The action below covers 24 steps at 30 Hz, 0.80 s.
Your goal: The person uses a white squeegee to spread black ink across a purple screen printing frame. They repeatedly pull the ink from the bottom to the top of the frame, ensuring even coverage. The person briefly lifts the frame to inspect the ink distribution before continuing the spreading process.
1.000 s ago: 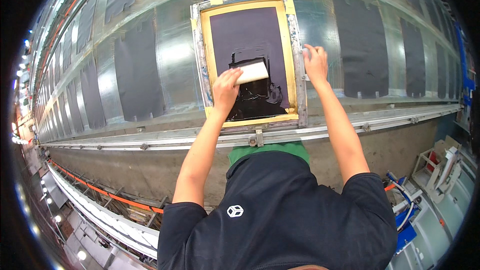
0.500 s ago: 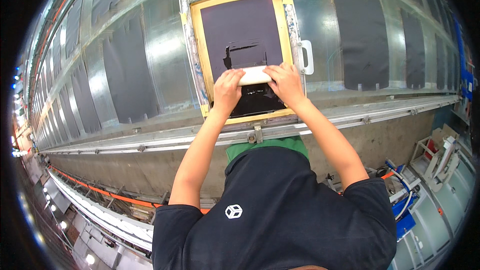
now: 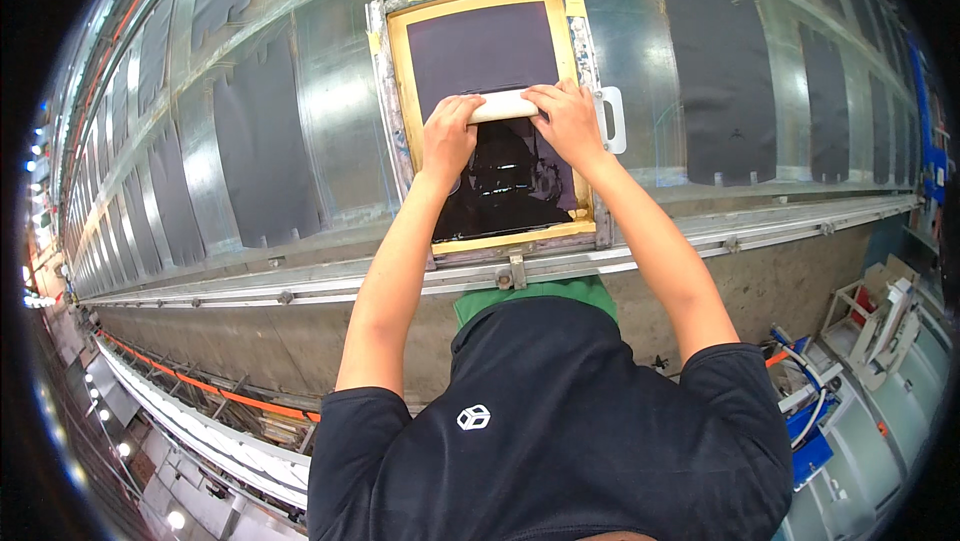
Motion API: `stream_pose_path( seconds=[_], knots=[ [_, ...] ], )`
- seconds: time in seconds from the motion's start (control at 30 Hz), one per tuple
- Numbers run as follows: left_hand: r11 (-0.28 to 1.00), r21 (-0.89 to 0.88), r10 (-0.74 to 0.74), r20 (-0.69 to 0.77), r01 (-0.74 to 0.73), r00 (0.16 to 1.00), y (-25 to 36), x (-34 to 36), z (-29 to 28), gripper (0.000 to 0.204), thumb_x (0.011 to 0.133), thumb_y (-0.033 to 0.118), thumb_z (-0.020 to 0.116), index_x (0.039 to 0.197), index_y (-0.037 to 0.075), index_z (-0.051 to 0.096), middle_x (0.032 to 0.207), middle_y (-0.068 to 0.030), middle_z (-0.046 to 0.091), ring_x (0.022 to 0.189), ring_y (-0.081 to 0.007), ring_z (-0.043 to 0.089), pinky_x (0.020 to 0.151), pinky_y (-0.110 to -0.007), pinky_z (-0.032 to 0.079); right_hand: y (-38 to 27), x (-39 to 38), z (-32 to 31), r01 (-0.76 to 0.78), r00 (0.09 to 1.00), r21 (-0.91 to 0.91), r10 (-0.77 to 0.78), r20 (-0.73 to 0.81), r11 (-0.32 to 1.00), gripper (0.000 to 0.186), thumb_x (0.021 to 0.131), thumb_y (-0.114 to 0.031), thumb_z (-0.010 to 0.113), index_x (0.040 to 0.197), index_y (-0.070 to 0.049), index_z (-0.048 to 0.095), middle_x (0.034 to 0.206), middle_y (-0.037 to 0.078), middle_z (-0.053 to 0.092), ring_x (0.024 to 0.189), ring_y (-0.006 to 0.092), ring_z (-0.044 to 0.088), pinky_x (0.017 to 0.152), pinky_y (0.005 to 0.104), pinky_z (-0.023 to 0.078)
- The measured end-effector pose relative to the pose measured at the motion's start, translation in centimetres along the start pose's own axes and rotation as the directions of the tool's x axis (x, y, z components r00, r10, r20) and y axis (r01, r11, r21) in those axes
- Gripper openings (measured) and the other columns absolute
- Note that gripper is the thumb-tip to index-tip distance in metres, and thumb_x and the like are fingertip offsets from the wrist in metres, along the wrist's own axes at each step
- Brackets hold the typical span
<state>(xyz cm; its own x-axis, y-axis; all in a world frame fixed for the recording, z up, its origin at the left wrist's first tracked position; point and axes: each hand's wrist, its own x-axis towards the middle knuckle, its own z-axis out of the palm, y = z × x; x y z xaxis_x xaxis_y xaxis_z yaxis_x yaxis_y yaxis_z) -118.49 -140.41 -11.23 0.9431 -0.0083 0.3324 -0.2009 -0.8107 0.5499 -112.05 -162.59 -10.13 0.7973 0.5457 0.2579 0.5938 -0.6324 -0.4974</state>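
Note:
Both my hands grip a white squeegee [image 3: 505, 106] that lies crosswise on a printing screen. My left hand [image 3: 450, 136] is closed round its left end, and my right hand [image 3: 568, 123] round its right end. The screen's worn metal frame [image 3: 384, 81] is lined inside with yellow tape. Beyond the squeegee the mesh [image 3: 485, 46] looks dull purple-grey. On the near side, wet black ink [image 3: 500, 191] shines and reflects light. The squeegee's lower edge is hidden from sight.
Dark sheets [image 3: 265, 141] lie spaced along the long shiny table, with another sheet [image 3: 722, 81] to the right. A white handle [image 3: 615, 121] sticks out from the frame's right side. A metal rail [image 3: 660, 249] runs along the table's near edge. Equipment [image 3: 880, 326] stands at lower right.
Both hands have moved the squeegee away from me, toward the screen's far end. More glossy black ink shows behind it, and the streaks of ink ahead of it are no longer visible.

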Motion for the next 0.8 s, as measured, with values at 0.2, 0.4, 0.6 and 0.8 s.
stream_pose_path(
  seconds=[0.2, 0.4, 0.6, 0.8],
  knots=[
    [1.0, -0.01, -0.028, 0.12, 0.03, 0.992, 1.9, -4.8, -0.5, 0.042, 0.07, -0.012, 0.064, 0.109, 0.005, 0.07, 0.113, -0.012, 0.074, 0.108, -0.0335, 0.068, 0.097, -0.043, 0.054, -1.8, -5.6, 0.5, -0.045, 0.996, 0.051, 0.042, 0.073, 0.998, 0.036, 0.074, -0.01, 0.079, 0.11, -0.012, 0.073, 0.114, 0.0, 0.072, 0.102, 0.0253, 0.06, 0.088, 0.0421, 0.045],
    [0.999, -0.009, -0.045, 0.202, 0.048, 0.978, 5.6, -13.1, -1.7, 0.051, 0.066, -0.012, 0.063, 0.114, 0.003, 0.069, 0.118, -0.0118, 0.073, 0.114, -0.033, 0.066, 0.101, -0.043, 0.054, -4.6, -13.3, -0.5, -0.073, 0.975, 0.116, 0.046, 0.219, 0.991, 0.049, 0.073, -0.016, 0.084, 0.12, -0.009, 0.071, 0.123, 0.004, 0.07, 0.108, 0.027, 0.06, 0.094, 0.042, 0.048],
    [0.989, -0.023, -0.144, 0.038, 0.145, 0.989, 3.0, -8.2, -1.0, 0.045, 0.07, -0.012, 0.065, 0.112, 0.006, 0.072, 0.113, -0.0117, 0.074, 0.112, -0.0316, 0.067, 0.099, -0.042, 0.054, 4.9, -9.3, -1.6, -0.281, 0.916, 0.304, 0.349, -0.2, 0.91, 0.052, 0.084, -0.03, 0.085, 0.128, -0.007, 0.069, 0.115, 0.015, 0.068, 0.113, 0.0296, 0.061, 0.097, 0.0445, 0.049],
    [0.991, 0.012, -0.133, -0.012, 0.133, 0.991, 0.4, -2.6, -0.1, 0.043, 0.075, -0.007, 0.072, 0.114, 0.01, 0.074, 0.115, -0.0097, 0.075, 0.112, -0.0315, 0.069, 0.099, -0.04, 0.054, 11.5, -3.9, 1.1, -0.604, 0.732, 0.513, 0.679, 0.053, 0.611, 0.039, 0.095, -0.029, 0.071, 0.131, -0.014, 0.067, 0.084, 0.015, 0.068, 0.077, 0.0265, 0.065, 0.074, 0.0412, 0.052]
  ],
)
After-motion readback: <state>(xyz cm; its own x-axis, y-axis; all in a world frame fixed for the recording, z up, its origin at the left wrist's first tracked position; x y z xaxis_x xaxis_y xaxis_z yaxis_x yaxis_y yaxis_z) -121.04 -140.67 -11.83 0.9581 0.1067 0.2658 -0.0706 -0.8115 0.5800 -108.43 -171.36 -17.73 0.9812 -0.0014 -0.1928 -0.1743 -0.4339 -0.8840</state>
